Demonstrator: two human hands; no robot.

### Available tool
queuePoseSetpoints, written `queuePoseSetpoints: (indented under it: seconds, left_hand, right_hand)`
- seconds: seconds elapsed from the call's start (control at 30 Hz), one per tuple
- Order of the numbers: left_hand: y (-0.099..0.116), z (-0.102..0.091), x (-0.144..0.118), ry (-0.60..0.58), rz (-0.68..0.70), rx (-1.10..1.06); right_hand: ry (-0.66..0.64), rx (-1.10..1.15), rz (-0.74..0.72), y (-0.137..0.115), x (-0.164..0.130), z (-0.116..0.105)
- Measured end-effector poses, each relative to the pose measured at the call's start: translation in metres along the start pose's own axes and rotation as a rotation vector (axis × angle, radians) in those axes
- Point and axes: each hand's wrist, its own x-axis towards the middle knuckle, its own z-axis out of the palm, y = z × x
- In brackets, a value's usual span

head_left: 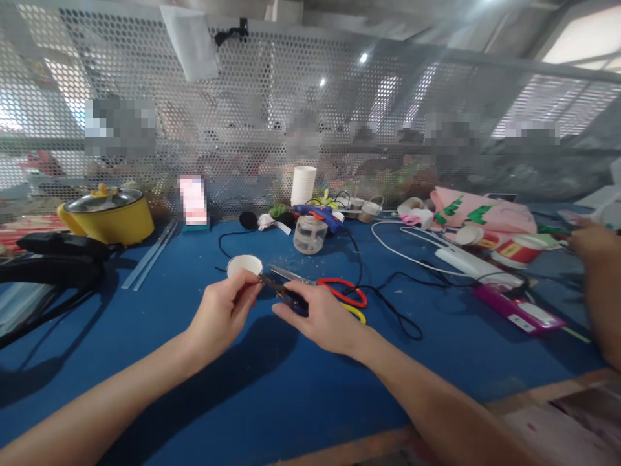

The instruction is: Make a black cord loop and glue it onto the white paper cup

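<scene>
Head cam looks mid-job to me: right hand (323,317) gripping pliers (285,295), left hand (224,309) with fingers pinched together at their tip (can't tell on what), so likely unfinished.

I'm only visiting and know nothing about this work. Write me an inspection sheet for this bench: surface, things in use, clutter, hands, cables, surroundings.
Surface: blue tabletop with a brownish front edge.
Things in use: dark plier-like tool; white round cup-like piece just beyond the left hand; scissors with red and yellow handles beyond the right hand.
Clutter: yellow pot with lid, stack of white cups, clear jar, purple box.
Hands: right holds the tool; left pinches at its tip, on something too small to tell.
Cables: black cable and white cable, looping loosely.
Surroundings: perforated metal screen behind; another person's arm at the right edge.
</scene>
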Motion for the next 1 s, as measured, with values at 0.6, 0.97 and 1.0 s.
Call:
queuePoseSetpoints:
  seconds: [0.6,0.97,1.0]
  left_hand:
    - [0.001,-0.001,-0.002,-0.493,-0.442,-0.759]
    - [-0.007,0.001,-0.004,-0.026,0.118,0.239]
    - [-0.007,0.001,-0.004,-0.045,0.094,0.200]
  right_hand:
    - [-0.029,-0.063,-0.202,0.000,0.001,-0.012]
    - [0.038,0.014,-0.002,-0.002,-0.001,0.006]
    - [0.046,0.011,-0.009,-0.002,-0.001,0.006]
